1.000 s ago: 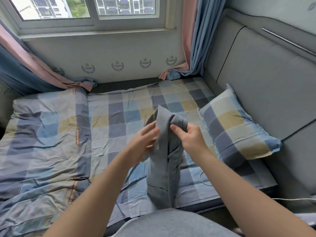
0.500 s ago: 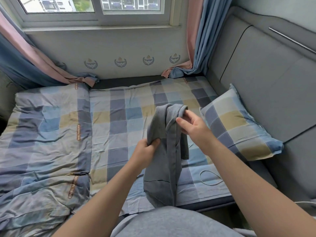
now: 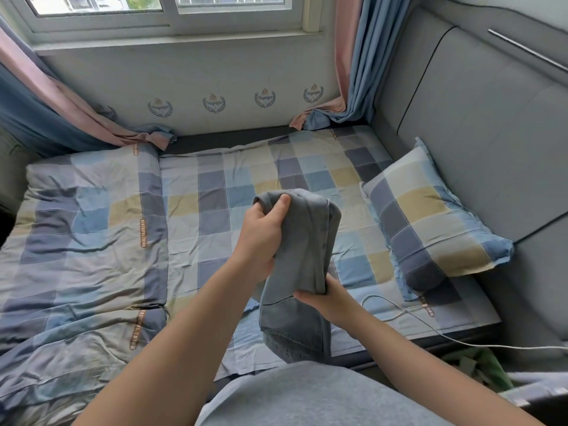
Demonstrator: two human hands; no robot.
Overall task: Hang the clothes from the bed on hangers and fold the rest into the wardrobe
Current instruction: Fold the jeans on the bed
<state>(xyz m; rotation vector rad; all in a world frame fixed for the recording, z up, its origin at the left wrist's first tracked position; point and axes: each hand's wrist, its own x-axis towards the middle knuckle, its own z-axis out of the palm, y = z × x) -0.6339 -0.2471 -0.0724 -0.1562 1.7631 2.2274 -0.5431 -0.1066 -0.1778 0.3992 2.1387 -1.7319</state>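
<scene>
1. My left hand (image 3: pixel 261 235) grips the top of a folded grey-blue denim garment (image 3: pixel 307 241), with the thumb pressed over the upper fold and the fingers curled round it.
2. My right hand (image 3: pixel 324 298) clutches the same garment lower down, fingers wrapped round the bunched cloth from the right.
3. The garment hangs upright between my hands, above the front edge of the bed (image 3: pixel 246 167), which has a blue, yellow and grey checked sheet. Its lower end dangles free below my right hand.
4. A checked pillow (image 3: pixel 430 222) in the same colours lies at the bed's right edge, against a grey padded headboard (image 3: pixel 491 133).
5. A rumpled checked quilt (image 3: pixel 86 241) covers the bed's left side.
6. A thin white cable (image 3: pixel 396 316) loops over the bed's front right corner, near my right wrist.
</scene>
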